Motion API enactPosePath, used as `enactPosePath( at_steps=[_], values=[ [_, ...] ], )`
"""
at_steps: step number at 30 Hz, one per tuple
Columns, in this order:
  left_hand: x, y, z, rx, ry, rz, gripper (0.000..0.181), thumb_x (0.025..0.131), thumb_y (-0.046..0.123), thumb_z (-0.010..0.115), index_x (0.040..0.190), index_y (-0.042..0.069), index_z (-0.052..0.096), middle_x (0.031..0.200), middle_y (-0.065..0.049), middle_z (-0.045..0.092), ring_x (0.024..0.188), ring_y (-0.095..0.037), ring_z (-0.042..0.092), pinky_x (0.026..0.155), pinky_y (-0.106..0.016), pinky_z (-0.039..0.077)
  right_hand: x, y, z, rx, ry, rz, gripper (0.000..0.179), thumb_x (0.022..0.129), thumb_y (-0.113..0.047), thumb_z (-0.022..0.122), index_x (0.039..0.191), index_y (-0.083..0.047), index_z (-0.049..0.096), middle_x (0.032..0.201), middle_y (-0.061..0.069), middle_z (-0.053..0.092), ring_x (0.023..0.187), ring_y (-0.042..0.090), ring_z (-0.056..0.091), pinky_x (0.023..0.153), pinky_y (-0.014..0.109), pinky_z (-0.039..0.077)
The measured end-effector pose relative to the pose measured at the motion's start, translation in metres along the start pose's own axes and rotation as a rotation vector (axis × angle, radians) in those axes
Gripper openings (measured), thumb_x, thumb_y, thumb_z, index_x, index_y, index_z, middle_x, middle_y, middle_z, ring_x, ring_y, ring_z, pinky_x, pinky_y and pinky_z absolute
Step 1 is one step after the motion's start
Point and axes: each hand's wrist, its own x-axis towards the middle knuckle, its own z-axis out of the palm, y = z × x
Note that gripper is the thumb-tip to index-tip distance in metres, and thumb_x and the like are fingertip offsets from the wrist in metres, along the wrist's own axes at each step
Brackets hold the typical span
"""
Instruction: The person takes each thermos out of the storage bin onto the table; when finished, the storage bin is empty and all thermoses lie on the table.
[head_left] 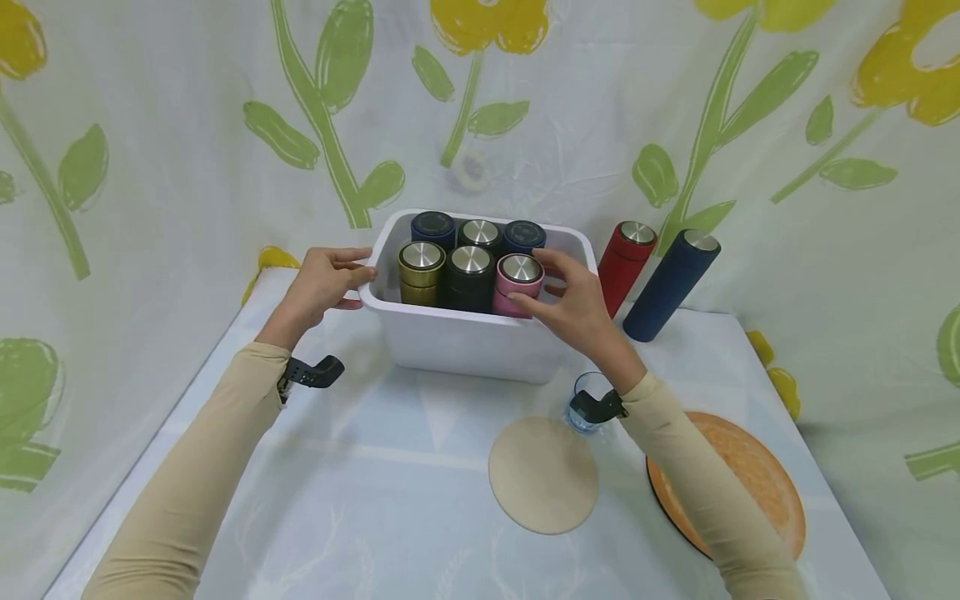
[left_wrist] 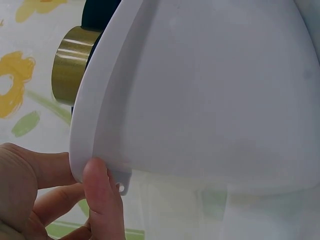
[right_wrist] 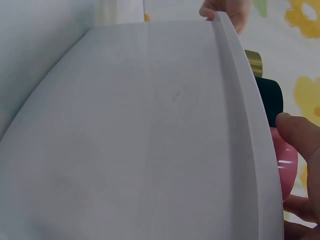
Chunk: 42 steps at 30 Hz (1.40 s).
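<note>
A white plastic bin (head_left: 465,342) stands at the back of the table with several thermos flasks upright in two rows. My left hand (head_left: 324,283) pinches the rim at its left end; the left wrist view shows a fingertip against the outer side near a small holed tab. In the bin's front right corner is a pink thermos (head_left: 519,283) with a steel-topped lid. My right hand (head_left: 573,302) holds its upper part, thumb in front and fingers on the far right side. Beside it stand a black thermos (head_left: 471,279) and a gold thermos (head_left: 422,273). Their lower parts are hidden.
Right of the bin, a red thermos (head_left: 627,262) and a taller blue thermos (head_left: 670,287) stand on the table. A glass (head_left: 592,385) sits partly behind my right wrist. Nearer lie a round beige mat (head_left: 543,477) and an orange round board (head_left: 765,492) under my right forearm.
</note>
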Motion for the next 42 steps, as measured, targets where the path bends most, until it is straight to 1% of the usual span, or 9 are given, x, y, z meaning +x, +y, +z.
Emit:
enactPosePath(
  at_steps=[4, 8, 15, 20, 24, 28, 35, 38, 42],
  values=[
    [0.000, 0.000, -0.001, 0.003, -0.005, -0.003, 0.052, 0.101, 0.017, 0.061, 0.150, 0.008, 0.047, 0.137, -0.022, 0.057, 0.117, -0.035, 0.059, 0.070, -0.027, 0.060, 0.002, 0.000, 0.003, -0.006, -0.011, 0.019, 0.066, 0.080, -0.019, 0.087, 0.135, -0.002, 0.056, 0.124, 0.012, 0.063, 0.112, 0.024, 0.061, 0.091, 0.042, 0.056],
    [0.000, 0.000, -0.002, 0.004, -0.001, -0.002, 0.052, 0.101, 0.017, 0.061, 0.150, 0.008, 0.047, 0.137, -0.022, 0.057, 0.117, -0.035, 0.059, 0.070, -0.027, 0.060, 0.006, -0.002, 0.005, -0.019, -0.013, 0.017, 0.065, 0.079, -0.019, 0.088, 0.132, -0.001, 0.056, 0.119, 0.013, 0.064, 0.108, 0.024, 0.064, 0.089, 0.039, 0.057],
    [0.000, 0.002, 0.000, 0.008, -0.006, 0.005, 0.052, 0.101, 0.017, 0.061, 0.150, 0.008, 0.046, 0.137, -0.023, 0.057, 0.116, -0.035, 0.059, 0.073, -0.031, 0.060, 0.008, -0.004, 0.003, -0.026, -0.026, 0.031, 0.062, 0.080, -0.016, 0.086, 0.129, 0.001, 0.052, 0.116, 0.016, 0.063, 0.100, 0.027, 0.066, 0.087, 0.040, 0.058],
    [-0.001, 0.002, 0.001, 0.013, 0.001, 0.002, 0.052, 0.101, 0.017, 0.061, 0.150, 0.009, 0.047, 0.136, -0.022, 0.058, 0.116, -0.035, 0.060, 0.071, -0.029, 0.060, 0.009, -0.003, 0.001, -0.047, -0.062, 0.044, 0.064, 0.081, -0.020, 0.085, 0.132, 0.000, 0.052, 0.118, 0.015, 0.062, 0.102, 0.025, 0.062, 0.085, 0.040, 0.058],
    [0.000, 0.002, 0.001, 0.019, 0.000, 0.000, 0.052, 0.101, 0.018, 0.061, 0.150, 0.010, 0.046, 0.136, -0.022, 0.057, 0.116, -0.035, 0.059, 0.071, -0.028, 0.060, 0.010, -0.002, -0.002, -0.081, -0.089, 0.058, 0.063, 0.080, -0.025, 0.085, 0.131, -0.003, 0.055, 0.120, 0.012, 0.062, 0.105, 0.023, 0.058, 0.083, 0.039, 0.058],
    [0.000, 0.002, 0.001, 0.021, 0.001, -0.001, 0.052, 0.101, 0.018, 0.061, 0.151, 0.010, 0.046, 0.136, -0.022, 0.057, 0.116, -0.035, 0.059, 0.071, -0.029, 0.060, 0.012, -0.004, -0.003, -0.063, -0.121, 0.084, 0.062, 0.080, -0.025, 0.086, 0.130, -0.003, 0.056, 0.121, 0.011, 0.062, 0.108, 0.024, 0.056, 0.085, 0.040, 0.056],
    [0.000, 0.002, 0.001, 0.031, -0.003, 0.006, 0.053, 0.101, 0.020, 0.061, 0.151, 0.011, 0.045, 0.137, -0.022, 0.057, 0.116, -0.035, 0.059, 0.073, -0.030, 0.060, 0.013, -0.005, -0.005, -0.014, -0.164, 0.122, 0.063, 0.080, -0.022, 0.087, 0.130, -0.004, 0.054, 0.122, 0.012, 0.062, 0.106, 0.026, 0.060, 0.089, 0.041, 0.056],
    [0.000, 0.001, 0.001, 0.038, 0.001, 0.004, 0.053, 0.101, 0.020, 0.061, 0.151, 0.011, 0.045, 0.138, -0.021, 0.057, 0.116, -0.035, 0.059, 0.073, -0.030, 0.060, 0.012, -0.005, -0.005, -0.005, -0.172, 0.119, 0.064, 0.079, -0.022, 0.087, 0.132, -0.004, 0.054, 0.123, 0.012, 0.062, 0.106, 0.025, 0.061, 0.089, 0.040, 0.056],
    [0.001, 0.001, 0.003, 0.040, 0.007, 0.002, 0.053, 0.101, 0.019, 0.061, 0.151, 0.011, 0.046, 0.136, -0.021, 0.058, 0.115, -0.035, 0.060, 0.072, -0.029, 0.060, 0.011, -0.002, -0.006, -0.016, -0.152, 0.094, 0.063, 0.078, -0.021, 0.088, 0.130, -0.004, 0.056, 0.121, 0.011, 0.064, 0.103, 0.024, 0.063, 0.088, 0.039, 0.057]
  ],
)
